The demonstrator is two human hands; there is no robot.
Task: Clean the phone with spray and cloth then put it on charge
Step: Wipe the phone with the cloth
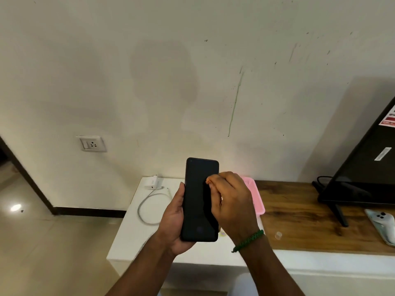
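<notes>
My left hand (173,218) holds a black phone (198,201) upright above the white table (130,233), with the dark screen facing me. My right hand (230,201) has its fingers bunched together against the right side of the screen. A small orange scrap (207,181), apparently the cloth, peeks out at its fingertips; the rest is hidden in the hand. A white charger plug (152,183) and its looped white cable (147,207) lie on the table behind the phone. No spray bottle is in view.
A wall socket (92,144) sits on the wall at the left. A pink basket (256,201) stands behind my right hand. On the wooden top (299,218) are a small clear cap (278,235), a black TV (367,167) and another phone (382,227).
</notes>
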